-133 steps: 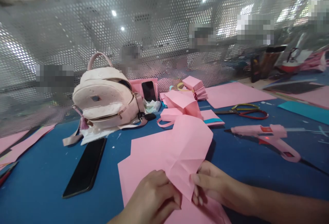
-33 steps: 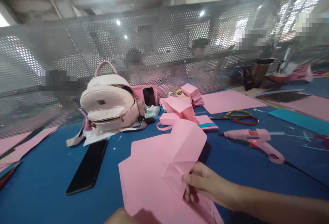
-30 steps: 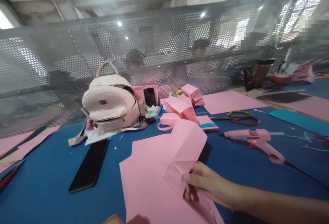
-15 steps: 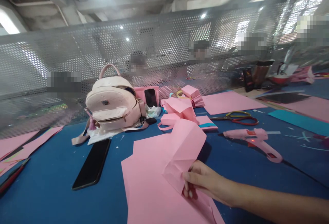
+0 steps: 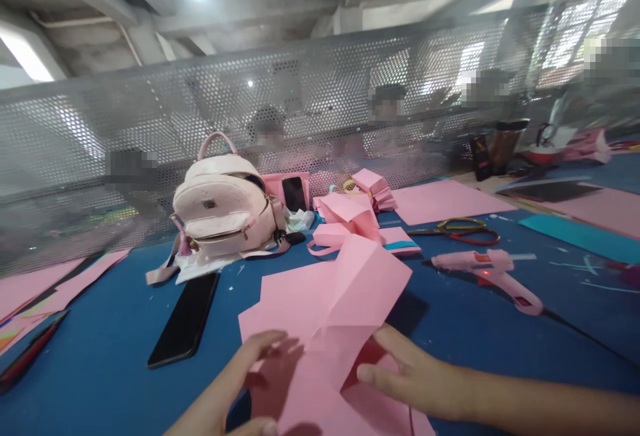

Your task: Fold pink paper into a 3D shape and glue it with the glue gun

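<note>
A folded piece of pink paper [image 5: 367, 283] stands tilted over a stack of flat pink paper sheets [image 5: 287, 289]. My right hand [image 5: 413, 373] holds its lower right edge, the fingers partly hidden behind the paper and the thumb showing in front. At the bottom, my left hand [image 5: 235, 383] hovers over the left side of the sheets with thumb and fingers apart and nothing in them. Its shadow falls on the pink sheets. To the right of the paper lies a pink glue gun [image 5: 493, 273] with a small red light lit and a glue stick protruding from its back.
A black phone [image 5: 185, 321] lies left of the sheets, before a pale pink backpack [image 5: 225, 206]. Scissors [image 5: 457, 231] and folded pink paper pieces [image 5: 350, 216] lie farther back. A perforated metal screen [image 5: 320, 109] runs behind the blue table [image 5: 115, 356], with people beyond it.
My left hand has come in from the bottom, over the sheets. The folded paper has shifted slightly right, and my right thumb has moved off its face.
</note>
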`<state>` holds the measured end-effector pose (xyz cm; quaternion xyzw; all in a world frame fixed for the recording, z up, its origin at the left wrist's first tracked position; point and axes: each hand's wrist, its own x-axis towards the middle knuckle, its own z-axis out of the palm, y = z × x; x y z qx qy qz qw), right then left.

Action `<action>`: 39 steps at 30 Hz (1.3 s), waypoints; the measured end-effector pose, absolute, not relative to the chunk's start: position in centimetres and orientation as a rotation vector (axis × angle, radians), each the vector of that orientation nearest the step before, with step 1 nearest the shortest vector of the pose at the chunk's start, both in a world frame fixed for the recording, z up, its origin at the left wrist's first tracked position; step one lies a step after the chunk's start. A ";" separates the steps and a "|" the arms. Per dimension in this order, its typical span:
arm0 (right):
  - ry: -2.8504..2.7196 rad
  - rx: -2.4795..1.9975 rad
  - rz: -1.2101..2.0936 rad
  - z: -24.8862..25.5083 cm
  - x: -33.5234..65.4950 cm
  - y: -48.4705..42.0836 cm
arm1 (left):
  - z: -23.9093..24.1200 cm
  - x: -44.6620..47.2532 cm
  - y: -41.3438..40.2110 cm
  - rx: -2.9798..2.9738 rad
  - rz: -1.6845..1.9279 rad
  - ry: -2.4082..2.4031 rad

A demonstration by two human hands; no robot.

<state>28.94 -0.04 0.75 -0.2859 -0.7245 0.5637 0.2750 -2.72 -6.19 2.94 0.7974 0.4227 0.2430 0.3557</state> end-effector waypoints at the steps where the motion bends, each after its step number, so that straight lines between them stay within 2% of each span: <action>1: -2.064 -0.752 1.431 1.4 29.1 -0.3 | 2.5 -2.1 -5.5 2.007 0.658 1.122; 6: -2.470 -0.409 1.086 4.5 28.7 -0.7 | 1.0 2.1 -4.1 1.709 0.842 1.048; 11: -2.757 -0.328 0.882 5.1 28.4 -0.7 | 1.1 6.4 -4.3 1.544 0.957 0.934; 21: -2.628 -0.405 0.944 3.7 29.6 -0.2 | 1.9 5.8 -2.7 1.822 1.061 1.336; 24: -2.579 -0.293 0.816 3.7 29.4 -0.2 | 1.4 4.6 -2.0 1.852 1.097 1.407; 27: -2.420 -0.180 0.513 3.4 29.5 -0.2 | 0.9 3.5 -0.8 1.901 1.142 1.463; 31: -2.107 -0.282 0.199 2.3 30.0 0.1 | 1.0 2.6 0.0 2.119 1.264 1.500; 35: -1.907 -0.459 0.231 1.6 30.1 0.7 | 1.5 2.3 -1.5 2.508 1.630 1.539; 37: -1.865 -0.519 0.321 1.4 30.0 1.0 | 1.9 2.2 -2.9 2.727 1.804 1.402; 39: -1.854 -0.566 0.430 1.2 29.7 1.3 | 2.5 2.5 -4.1 3.065 1.395 1.103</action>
